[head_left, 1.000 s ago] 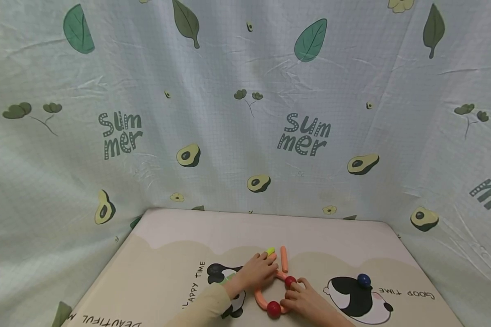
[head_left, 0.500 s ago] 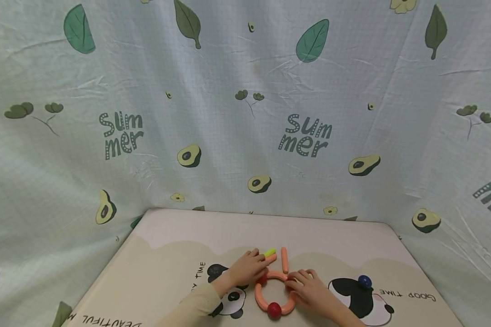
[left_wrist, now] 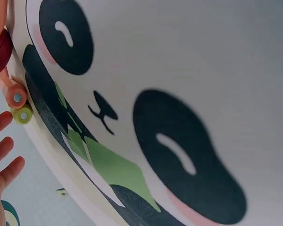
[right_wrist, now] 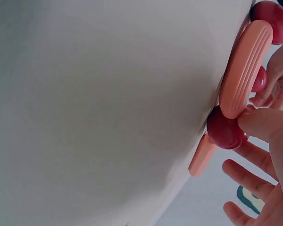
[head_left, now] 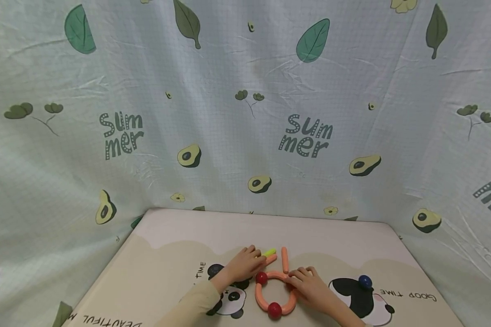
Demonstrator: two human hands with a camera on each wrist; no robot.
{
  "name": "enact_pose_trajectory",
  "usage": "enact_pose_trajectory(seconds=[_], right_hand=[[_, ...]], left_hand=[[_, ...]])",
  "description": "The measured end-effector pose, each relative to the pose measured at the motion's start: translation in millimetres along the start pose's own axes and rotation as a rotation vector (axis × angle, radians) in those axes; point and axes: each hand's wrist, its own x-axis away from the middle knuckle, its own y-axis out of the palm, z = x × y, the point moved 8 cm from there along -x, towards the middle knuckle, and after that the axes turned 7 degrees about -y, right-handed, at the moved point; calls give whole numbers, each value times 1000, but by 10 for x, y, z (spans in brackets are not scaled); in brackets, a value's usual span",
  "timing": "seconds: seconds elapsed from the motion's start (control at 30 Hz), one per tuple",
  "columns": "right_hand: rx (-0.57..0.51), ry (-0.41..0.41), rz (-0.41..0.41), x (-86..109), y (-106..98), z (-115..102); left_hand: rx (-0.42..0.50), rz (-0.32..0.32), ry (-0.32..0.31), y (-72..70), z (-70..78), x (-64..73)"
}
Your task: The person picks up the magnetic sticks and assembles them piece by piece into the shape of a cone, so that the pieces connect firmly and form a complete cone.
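Note:
Three curved orange pieces (head_left: 261,297) and red balls form a ring on the mat. One red ball (head_left: 274,310) is at its near side, another red ball (head_left: 261,277) at upper left. My right hand (head_left: 313,290) pinches the third red ball (right_wrist: 225,129) at the ring's right, with the thumb at the end of a curved orange piece (right_wrist: 246,70). Left of the ring, my left hand (head_left: 244,264) has its fingers loosely extended, apart from the red ball. Beyond its fingertips lie a short orange stick (head_left: 272,259) and a yellow-green stick (head_left: 269,252), partly hidden in the head view.
Another orange stick (head_left: 284,260) points away from the ring's far side. A blue ball (head_left: 365,281) rests to the right on the printed dog. The patterned mat (head_left: 167,263) ends at a hanging printed cloth (head_left: 221,113).
My left hand has drawn back leftward, uncovering the upper-left red ball. My right hand has shifted up over the right-hand red ball, so the right curved piece now shows.

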Motion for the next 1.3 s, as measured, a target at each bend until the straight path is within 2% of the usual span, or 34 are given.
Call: enact_pose_trajectory(seconds=[0.1,0.23,0.33,0.47,0.57,0.87,1.17,1.3], right_hand=[[1,1,3,4,0,2],[1,-5,21,2,-17,-2],[-2,-6,28,0,-21,2],[8,-17,43,-1,-26,9],[8,-18,54,-1,-28,19],[2,14,26,5,-21,39],[-28,43,-11,12,16,48],[-39,56,-24,19,31,59]], left_hand=[[-14,11,-1,14,-5,-10],[-96,32,13,36,-8,-32],[-136,19,0,69,-36,-54],[-135,-20,-29,128,-85,-88],[-143,-24,-27,137,-97,-104],[-164,0,0,112,-107,-127],[-236,26,-25,140,-131,-150],[-253,31,-56,147,-140,-155]])
